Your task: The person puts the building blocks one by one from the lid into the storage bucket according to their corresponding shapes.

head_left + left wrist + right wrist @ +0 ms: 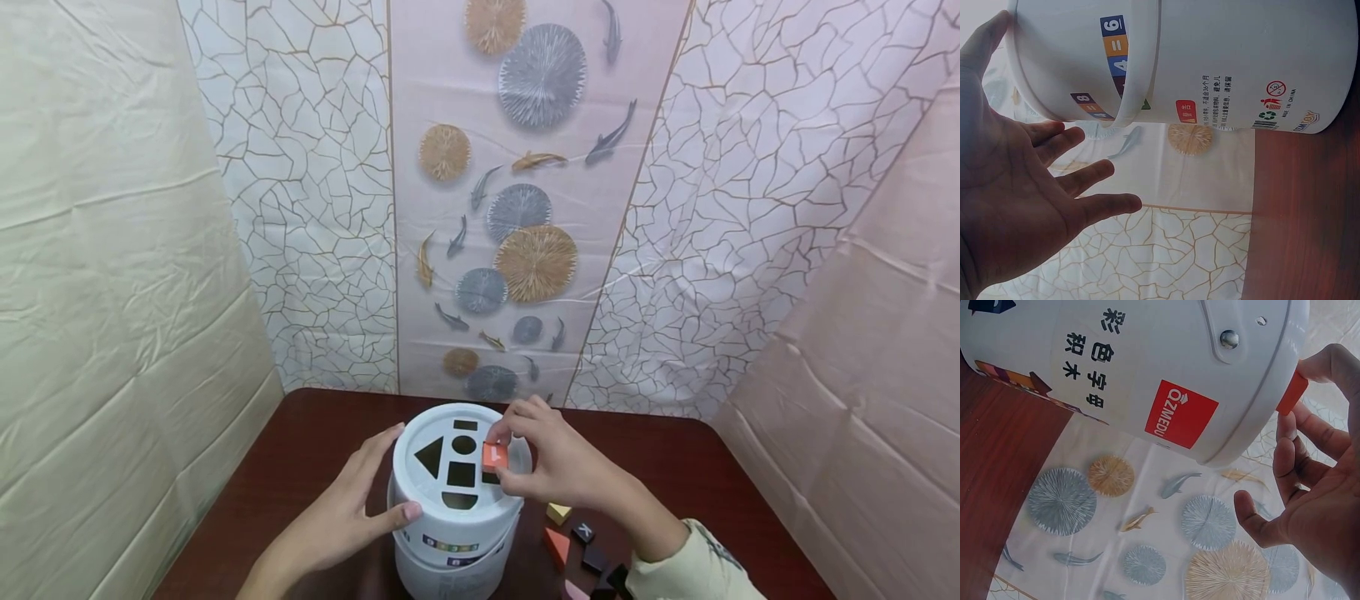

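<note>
A white bucket (448, 571) stands upright, its white lid (420, 500) cut with holes of several shapes. Between thumb and fingers of my right hand (551, 458) is pinched an orange block (495, 456) with a white mark on top, right at a hole on the lid's right side. The right wrist view shows the orange block (1292, 394) at the lid's rim. My left hand (341, 508) steadies the lid's left edge, thumb at the front and fingers farther back. In the left wrist view, the left hand's (1029, 187) fingers are spread beside the bucket's wall (1241, 50).
To the bucket's right lie loose blocks: a yellow block (558, 512), an orange triangle (557, 547), a black block marked K (583, 532) and several more, partly behind the right sleeve (690, 567). The dark red table (247, 508) ends at patterned cloth (322, 208).
</note>
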Tool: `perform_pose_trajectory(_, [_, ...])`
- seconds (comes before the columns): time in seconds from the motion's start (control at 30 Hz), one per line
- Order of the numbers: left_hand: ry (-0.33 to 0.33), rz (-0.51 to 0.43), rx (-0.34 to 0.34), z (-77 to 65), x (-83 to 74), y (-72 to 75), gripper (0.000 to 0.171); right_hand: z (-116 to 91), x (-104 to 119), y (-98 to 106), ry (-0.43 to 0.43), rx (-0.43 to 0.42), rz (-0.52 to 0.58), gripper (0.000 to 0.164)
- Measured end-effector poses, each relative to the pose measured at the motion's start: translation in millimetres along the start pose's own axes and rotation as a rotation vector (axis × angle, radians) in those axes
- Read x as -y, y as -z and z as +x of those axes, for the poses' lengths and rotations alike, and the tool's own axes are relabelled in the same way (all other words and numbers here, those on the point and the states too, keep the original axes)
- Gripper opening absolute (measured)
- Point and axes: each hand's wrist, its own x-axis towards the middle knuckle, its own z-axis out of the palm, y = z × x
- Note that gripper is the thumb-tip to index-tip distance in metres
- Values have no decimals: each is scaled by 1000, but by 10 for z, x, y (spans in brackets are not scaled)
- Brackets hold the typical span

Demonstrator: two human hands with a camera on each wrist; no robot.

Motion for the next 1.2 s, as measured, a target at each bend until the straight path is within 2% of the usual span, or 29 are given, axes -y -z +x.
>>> perform_pose_trajectory(0.53, [-55, 13, -33, 10, 1, 4, 104, 88, 8, -65, -18, 42, 26, 31])
perform_pose_trajectory(1.07, [23, -6, 16, 8, -4, -2, 104, 152, 22, -169, -11, 65, 44, 29])
perform_pose_trajectory(1.2, [14, -5, 12, 0, 5, 0, 104, 179, 53, -211, -6, 80, 63, 27])
